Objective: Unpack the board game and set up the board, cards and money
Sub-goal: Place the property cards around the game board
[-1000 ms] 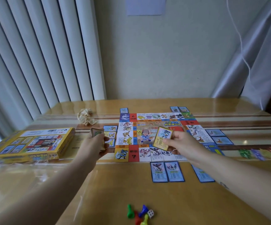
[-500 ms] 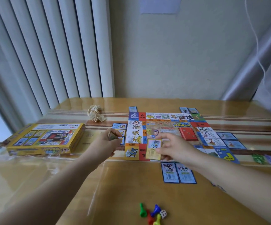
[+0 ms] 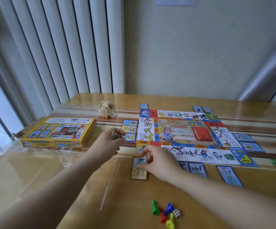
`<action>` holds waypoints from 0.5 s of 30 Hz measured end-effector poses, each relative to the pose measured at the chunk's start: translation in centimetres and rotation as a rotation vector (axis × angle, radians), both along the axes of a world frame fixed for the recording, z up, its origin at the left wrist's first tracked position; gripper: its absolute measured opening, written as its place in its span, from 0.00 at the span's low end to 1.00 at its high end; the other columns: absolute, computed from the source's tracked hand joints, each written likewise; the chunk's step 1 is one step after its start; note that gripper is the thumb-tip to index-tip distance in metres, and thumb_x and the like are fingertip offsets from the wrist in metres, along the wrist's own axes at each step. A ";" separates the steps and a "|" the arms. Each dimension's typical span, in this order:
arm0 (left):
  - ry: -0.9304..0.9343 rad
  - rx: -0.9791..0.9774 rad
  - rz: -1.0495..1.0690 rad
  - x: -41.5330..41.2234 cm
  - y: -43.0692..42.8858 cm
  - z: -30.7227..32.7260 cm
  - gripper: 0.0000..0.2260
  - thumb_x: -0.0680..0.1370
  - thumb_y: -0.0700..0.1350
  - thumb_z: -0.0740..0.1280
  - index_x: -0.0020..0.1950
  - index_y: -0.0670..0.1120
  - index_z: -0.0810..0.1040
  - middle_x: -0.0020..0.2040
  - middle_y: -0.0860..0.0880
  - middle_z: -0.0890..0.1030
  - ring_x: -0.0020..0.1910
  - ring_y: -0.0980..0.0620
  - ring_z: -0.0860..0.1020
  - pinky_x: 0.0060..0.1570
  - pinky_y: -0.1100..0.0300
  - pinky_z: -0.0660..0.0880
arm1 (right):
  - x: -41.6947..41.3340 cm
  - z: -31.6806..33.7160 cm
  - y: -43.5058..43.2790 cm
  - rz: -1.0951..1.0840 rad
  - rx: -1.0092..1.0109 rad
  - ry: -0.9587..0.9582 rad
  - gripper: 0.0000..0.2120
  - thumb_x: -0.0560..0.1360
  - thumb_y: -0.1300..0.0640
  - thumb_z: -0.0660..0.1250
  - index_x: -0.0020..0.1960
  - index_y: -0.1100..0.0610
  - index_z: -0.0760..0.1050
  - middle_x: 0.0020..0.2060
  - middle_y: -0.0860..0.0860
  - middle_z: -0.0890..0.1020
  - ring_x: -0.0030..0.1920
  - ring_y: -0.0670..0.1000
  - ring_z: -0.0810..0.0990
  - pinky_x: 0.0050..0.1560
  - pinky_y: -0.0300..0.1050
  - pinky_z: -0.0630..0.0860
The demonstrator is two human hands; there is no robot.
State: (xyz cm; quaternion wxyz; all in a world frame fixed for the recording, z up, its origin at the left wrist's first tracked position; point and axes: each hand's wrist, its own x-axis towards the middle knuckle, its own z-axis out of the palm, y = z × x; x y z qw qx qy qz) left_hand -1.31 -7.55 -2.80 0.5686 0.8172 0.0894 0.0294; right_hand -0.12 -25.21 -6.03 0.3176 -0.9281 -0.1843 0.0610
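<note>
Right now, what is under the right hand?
The right hand holds a gold-bordered card on the table; it hides the card's upper right corner and part of the board.

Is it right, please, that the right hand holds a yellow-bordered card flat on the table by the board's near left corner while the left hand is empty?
Not quite: the head view shows the left hand gripping a small stack of cards, not empty. The right hand does hold the yellow-bordered card there.
</note>
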 end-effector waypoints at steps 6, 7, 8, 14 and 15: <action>-0.018 -0.039 -0.012 0.2 -0.4 0.2 0.04 0.77 0.40 0.66 0.48 0.49 0.75 0.38 0.48 0.75 0.34 0.52 0.71 0.32 0.62 0.71 | 0.1 -0.5 0.1 -0.049 -0.042 -0.161 0.11 0.70 0.43 0.71 0.48 0.43 0.72 0.34 0.43 0.78 0.41 0.44 0.76 0.54 0.44 0.65; -0.016 -0.046 -0.013 0.2 -0.4 0.3 0.04 0.77 0.40 0.66 0.47 0.49 0.75 0.38 0.47 0.75 0.34 0.52 0.71 0.32 0.61 0.71 | 0.1 -0.7 0.1 -0.060 -0.051 -0.176 0.12 0.70 0.42 0.71 0.49 0.44 0.73 0.35 0.43 0.78 0.42 0.44 0.76 0.54 0.45 0.64; -0.013 -0.056 -0.011 0.2 -0.4 0.3 0.04 0.77 0.40 0.66 0.47 0.49 0.76 0.38 0.47 0.75 0.34 0.52 0.72 0.32 0.61 0.71 | 0.1 -0.7 0.0 -0.070 -0.058 -0.187 0.12 0.70 0.42 0.71 0.49 0.44 0.73 0.36 0.43 0.79 0.42 0.44 0.76 0.54 0.45 0.64; 0.013 -0.139 -0.024 0.0 -0.8 0.5 0.04 0.77 0.38 0.66 0.47 0.47 0.76 0.35 0.47 0.74 0.32 0.52 0.71 0.31 0.61 0.70 | 0.1 -0.8 -0.4 -0.070 -0.107 -0.221 0.14 0.70 0.38 0.69 0.50 0.44 0.74 0.37 0.43 0.79 0.45 0.45 0.75 0.55 0.46 0.64; 0.015 -0.159 -0.027 0.0 -1.0 0.6 0.03 0.78 0.38 0.65 0.47 0.46 0.76 0.35 0.47 0.74 0.32 0.53 0.71 0.31 0.61 0.70 | 0.1 -0.7 -0.4 -0.068 -0.121 -0.229 0.14 0.70 0.38 0.69 0.50 0.44 0.74 0.36 0.43 0.79 0.46 0.46 0.74 0.56 0.47 0.64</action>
